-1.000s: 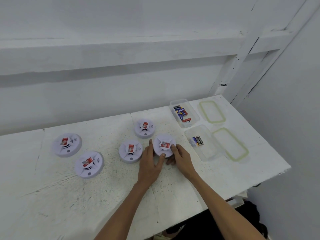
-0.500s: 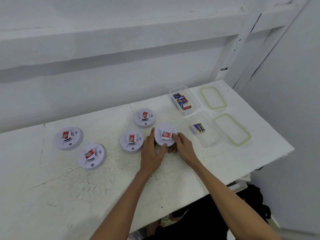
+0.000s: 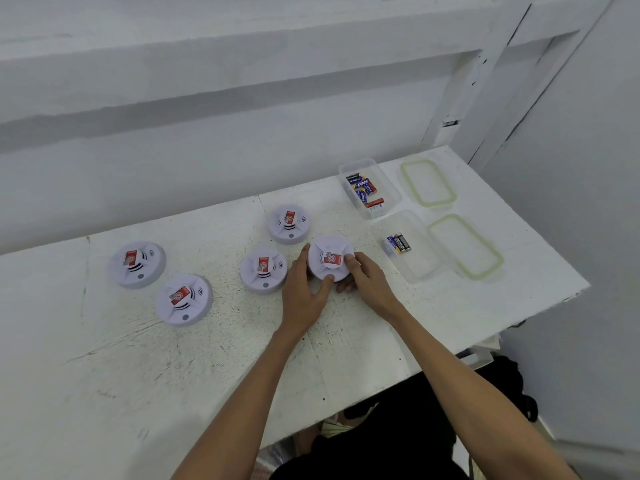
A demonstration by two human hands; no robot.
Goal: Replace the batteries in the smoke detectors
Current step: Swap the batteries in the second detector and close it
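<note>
Several round white smoke detectors with red labels lie on the white table [image 3: 214,368]. Both hands hold one smoke detector [image 3: 328,255] near the table's middle. My left hand [image 3: 303,291] grips its left and front rim, thumb under the front edge. My right hand [image 3: 367,279] grips its right side, thumb on top next to the red label. A clear tub [image 3: 391,188] at the back right holds several loose batteries [image 3: 363,189]. A nearer clear tub [image 3: 424,268] holds a few batteries [image 3: 399,243].
Other detectors lie at the far left [image 3: 136,264], front left [image 3: 183,299], centre [image 3: 264,268] and behind the held one [image 3: 289,223]. Two green-rimmed lids [image 3: 428,181] [image 3: 465,245] lie right of the tubs. A white wall runs behind; the table edge drops off at right.
The camera has tilted and shifted a little, so the table sits differently in view. Both hands stay on the same detector with only small finger shifts.
</note>
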